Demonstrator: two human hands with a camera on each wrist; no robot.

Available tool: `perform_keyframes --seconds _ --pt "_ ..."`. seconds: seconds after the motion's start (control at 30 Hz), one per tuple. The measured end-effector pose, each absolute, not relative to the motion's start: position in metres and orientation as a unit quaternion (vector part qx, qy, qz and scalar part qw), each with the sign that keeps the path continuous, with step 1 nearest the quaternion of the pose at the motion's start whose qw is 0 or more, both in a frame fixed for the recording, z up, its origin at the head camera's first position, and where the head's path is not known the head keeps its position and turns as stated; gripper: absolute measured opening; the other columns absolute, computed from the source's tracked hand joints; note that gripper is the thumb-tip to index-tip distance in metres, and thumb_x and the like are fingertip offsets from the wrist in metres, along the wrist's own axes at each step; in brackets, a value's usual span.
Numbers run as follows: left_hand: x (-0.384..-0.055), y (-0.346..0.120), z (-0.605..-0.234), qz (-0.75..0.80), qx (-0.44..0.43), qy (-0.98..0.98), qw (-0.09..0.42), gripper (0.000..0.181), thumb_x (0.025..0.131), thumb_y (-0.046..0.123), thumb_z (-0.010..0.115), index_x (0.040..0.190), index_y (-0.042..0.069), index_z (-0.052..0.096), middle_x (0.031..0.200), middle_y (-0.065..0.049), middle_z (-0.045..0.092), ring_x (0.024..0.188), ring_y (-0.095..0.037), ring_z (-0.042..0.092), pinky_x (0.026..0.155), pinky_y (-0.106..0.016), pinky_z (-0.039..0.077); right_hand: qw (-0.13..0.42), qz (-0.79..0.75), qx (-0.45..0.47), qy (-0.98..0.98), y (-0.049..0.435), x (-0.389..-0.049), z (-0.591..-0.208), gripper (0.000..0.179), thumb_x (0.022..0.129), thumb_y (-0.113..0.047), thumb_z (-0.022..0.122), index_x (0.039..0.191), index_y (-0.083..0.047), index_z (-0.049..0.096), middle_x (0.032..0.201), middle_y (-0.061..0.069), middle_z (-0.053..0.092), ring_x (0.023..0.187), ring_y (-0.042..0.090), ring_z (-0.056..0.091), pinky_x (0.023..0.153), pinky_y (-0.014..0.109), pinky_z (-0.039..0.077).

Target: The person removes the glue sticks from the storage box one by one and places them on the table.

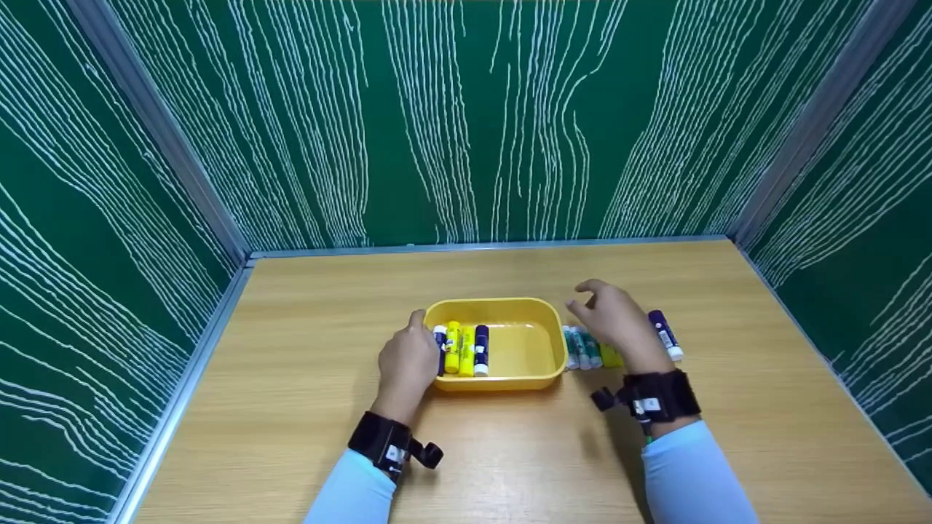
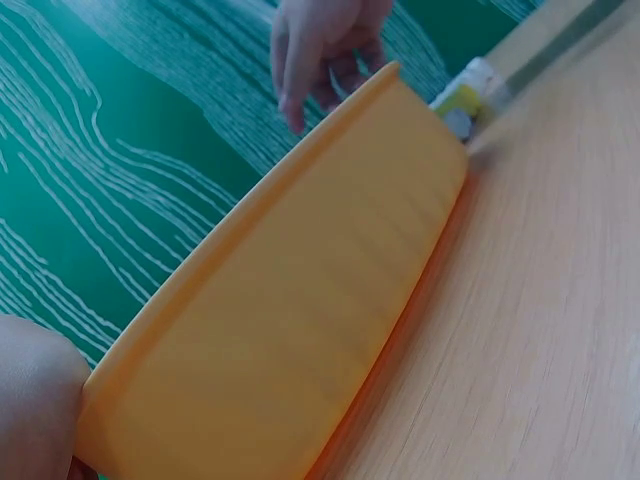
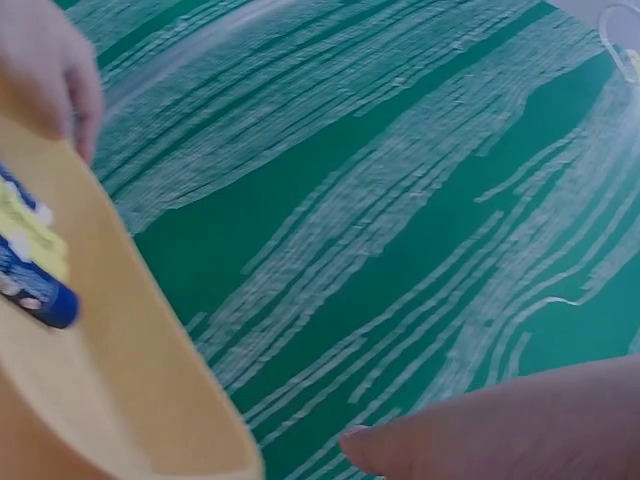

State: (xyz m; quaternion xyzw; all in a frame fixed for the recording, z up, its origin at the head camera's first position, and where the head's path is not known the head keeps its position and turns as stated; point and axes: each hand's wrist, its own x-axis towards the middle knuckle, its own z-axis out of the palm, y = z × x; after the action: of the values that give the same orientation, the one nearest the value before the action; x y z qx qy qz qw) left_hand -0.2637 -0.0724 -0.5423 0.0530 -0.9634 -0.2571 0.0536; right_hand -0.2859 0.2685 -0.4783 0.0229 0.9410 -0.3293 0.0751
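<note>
A yellow plastic bin point(image 1: 524, 383) stands on the table. My left hand point(image 1: 410, 356) grips its left end, with fingers over the rim. Inside the bin, against its left side, lie yellow glue sticks point(image 1: 467, 352) and dark blue glue sticks point(image 1: 481, 349), lined up side by side. My right hand point(image 1: 615, 324) is raised just right of the bin, its thumb and fingers apart and nothing between them. Under it lies a row of green-and-white glue sticks point(image 1: 582, 348) and a yellow-green glue stick point(image 1: 610, 356), partly hidden by the hand and wrist.
A dark purple glue stick point(image 1: 665, 335) with a white end lies on the wooden table point(image 1: 291, 378), right of my right wrist. Green panels point(image 1: 488, 131) with white wavy lines wall in the back and both sides. Each wrist wears a black strap point(image 1: 659, 397).
</note>
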Motion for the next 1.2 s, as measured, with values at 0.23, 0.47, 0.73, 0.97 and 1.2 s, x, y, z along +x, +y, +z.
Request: perform_keyframes --seconds 0.23,0.47,0.73,0.97,1.2 --pt "-0.264 -0.072 -0.542 -0.258 0.057 -0.963 0.049 0.047 0.122 0.029 0.043 0.164 0.011 0.056 0.104 -0.02 0.083 0.085 -0.034 0.08 0.071 -0.052 0.064 0.065 -0.32 -0.012 0.945 0.246 -0.291 -0.501 0.07 0.117 -0.034 0.063 0.176 -0.01 0.035 0.104 0.014 0.073 0.088 0.026 0.069 0.073 0.038 0.057" --pt "-0.265 -0.071 -0.541 -0.262 0.061 -0.962 0.041 0.049 0.123 0.031 0.042 0.166 0.013 0.054 0.106 -0.02 0.083 0.086 -0.033 0.08 0.074 -0.051 0.065 0.09 -0.301 -0.014 0.949 0.236 -0.292 -0.507 0.063 0.114 -0.025 0.063 0.171 -0.007 0.043 0.095 0.012 0.068 0.077 0.023 0.062 0.066 0.035 0.05" --pt "-0.266 -0.07 -0.54 -0.266 0.067 -0.961 0.025 0.051 0.123 0.032 0.042 0.169 0.012 0.05 0.108 -0.019 0.083 0.085 -0.029 0.077 0.077 -0.048 0.065 0.129 -0.301 0.005 0.945 0.232 -0.292 -0.507 0.059 0.113 -0.017 0.059 0.17 -0.004 0.047 0.122 0.023 0.075 0.078 0.024 0.071 0.064 0.032 0.056" --pt "-0.265 -0.069 -0.538 -0.254 0.068 -0.965 0.025 0.049 0.123 0.031 0.042 0.167 0.012 0.052 0.106 -0.017 0.084 0.082 -0.027 0.076 0.075 -0.047 0.065 0.137 -0.302 0.014 0.943 0.231 -0.292 -0.509 0.061 0.112 -0.012 0.055 0.172 -0.005 0.044 0.141 0.029 0.07 0.075 0.025 0.074 0.059 0.034 0.06" --pt "-0.266 -0.069 -0.532 -0.233 0.08 -0.969 0.021 0.051 0.122 0.03 0.045 0.169 0.01 0.05 0.124 -0.019 0.081 0.095 -0.028 0.079 0.086 -0.047 0.068 0.158 -0.315 0.036 0.935 0.229 -0.291 -0.507 0.065 0.111 -0.008 0.053 0.175 -0.007 0.04 0.15 0.031 0.065 0.068 0.026 0.073 0.053 0.033 0.06"
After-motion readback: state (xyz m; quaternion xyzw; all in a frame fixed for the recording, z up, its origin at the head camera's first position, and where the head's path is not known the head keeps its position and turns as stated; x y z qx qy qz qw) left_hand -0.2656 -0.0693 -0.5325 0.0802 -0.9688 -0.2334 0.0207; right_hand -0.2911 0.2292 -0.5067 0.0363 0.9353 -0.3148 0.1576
